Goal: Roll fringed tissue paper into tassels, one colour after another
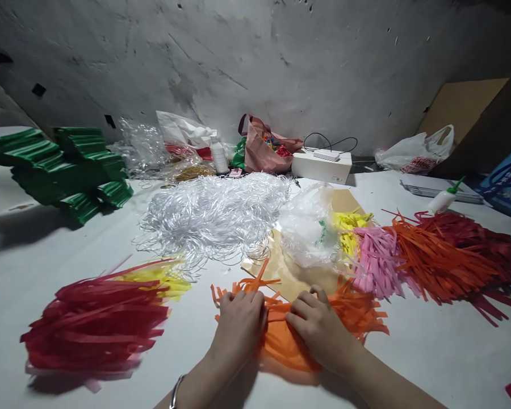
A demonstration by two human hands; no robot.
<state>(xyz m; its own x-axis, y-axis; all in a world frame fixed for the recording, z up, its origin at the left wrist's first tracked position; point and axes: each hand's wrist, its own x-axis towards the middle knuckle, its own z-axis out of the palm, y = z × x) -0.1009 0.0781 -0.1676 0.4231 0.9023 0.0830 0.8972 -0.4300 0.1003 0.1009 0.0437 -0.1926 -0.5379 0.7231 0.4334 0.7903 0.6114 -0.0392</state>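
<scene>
Both my hands rest on a sheet of orange fringed tissue paper (357,315) lying on the white table (430,346). My left hand (238,324) has its fingers curled, pinching the paper's middle. My right hand (317,326) also grips the paper with bent fingers, close beside the left. Orange fringe strips stick out beyond both hands. Under the paper's far side lies a tan sheet (300,278).
Red fringed paper (97,326) lies left, with yellow (166,281) behind it. Pink (377,261), orange (438,261) and dark red (481,241) fringes lie right. A white string heap (213,218), clear bag (309,227), green folded paper (68,167), glue bottle (445,199) and white box (321,166) stand farther back.
</scene>
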